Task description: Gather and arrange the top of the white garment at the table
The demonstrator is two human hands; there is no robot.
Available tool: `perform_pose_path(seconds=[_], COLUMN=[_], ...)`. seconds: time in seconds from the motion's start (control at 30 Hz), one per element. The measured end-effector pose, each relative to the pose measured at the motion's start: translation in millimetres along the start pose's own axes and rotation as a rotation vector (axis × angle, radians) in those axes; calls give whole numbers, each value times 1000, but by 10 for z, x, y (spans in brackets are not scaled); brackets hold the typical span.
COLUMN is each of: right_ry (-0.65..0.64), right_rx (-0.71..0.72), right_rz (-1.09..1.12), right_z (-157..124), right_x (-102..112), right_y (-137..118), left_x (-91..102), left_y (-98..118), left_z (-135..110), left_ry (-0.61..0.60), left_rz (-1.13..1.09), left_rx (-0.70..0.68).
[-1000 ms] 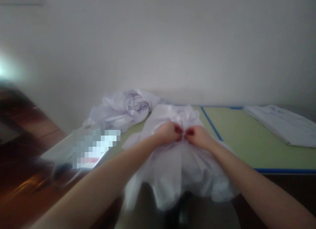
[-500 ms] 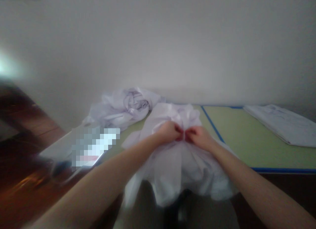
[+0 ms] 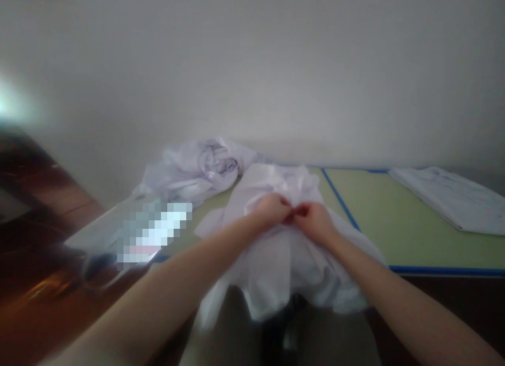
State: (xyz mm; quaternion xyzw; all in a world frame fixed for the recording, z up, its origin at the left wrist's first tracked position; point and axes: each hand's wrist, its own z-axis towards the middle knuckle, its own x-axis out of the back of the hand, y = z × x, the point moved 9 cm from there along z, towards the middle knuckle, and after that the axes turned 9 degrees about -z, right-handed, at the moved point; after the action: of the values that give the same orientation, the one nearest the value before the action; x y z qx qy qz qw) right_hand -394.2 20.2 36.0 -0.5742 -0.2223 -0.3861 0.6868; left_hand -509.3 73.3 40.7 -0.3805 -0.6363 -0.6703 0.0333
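A white garment [image 3: 284,261] lies over the near edge of a green mat [image 3: 394,224] and hangs down toward me. My left hand [image 3: 270,208] and my right hand [image 3: 313,219] meet at its middle, fingertips touching, both pinching the fabric. The nails are painted red. The picture is blurred, so what exactly the fingers hold on the cloth is unclear.
A second crumpled white garment [image 3: 201,169] lies behind at the left, near the wall. A flat folded white stack [image 3: 453,197] sits at the right on the mat. A blue stripe [image 3: 341,200] crosses the mat. A pixelated flat object [image 3: 153,234] lies left.
My hands have drawn closer together on the garment and the cloth has shifted slightly upward on the table edge. The view is a little more blurred.
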Motion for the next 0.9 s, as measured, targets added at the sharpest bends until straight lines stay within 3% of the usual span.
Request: perform_pose_path(seconds=[0.2,0.37,0.6,0.9], right_ry=[-55,-94,-172,-177], right_rx=[-91,-222,-253,-281], right_rz=[96,355,553,713], right_z=[26,51,67,53], right_x=[5,-71,-148,-146], right_y=[82,185,174,170], left_x=[-16,-68,-55,-133], left_y=[3,-20,63,-5], left_z=[23,76,84,88], left_ry=[-6,-44,-32,-114], left_rz=[67,32,124,-82], left_rx=[-35,-111,-256,-216])
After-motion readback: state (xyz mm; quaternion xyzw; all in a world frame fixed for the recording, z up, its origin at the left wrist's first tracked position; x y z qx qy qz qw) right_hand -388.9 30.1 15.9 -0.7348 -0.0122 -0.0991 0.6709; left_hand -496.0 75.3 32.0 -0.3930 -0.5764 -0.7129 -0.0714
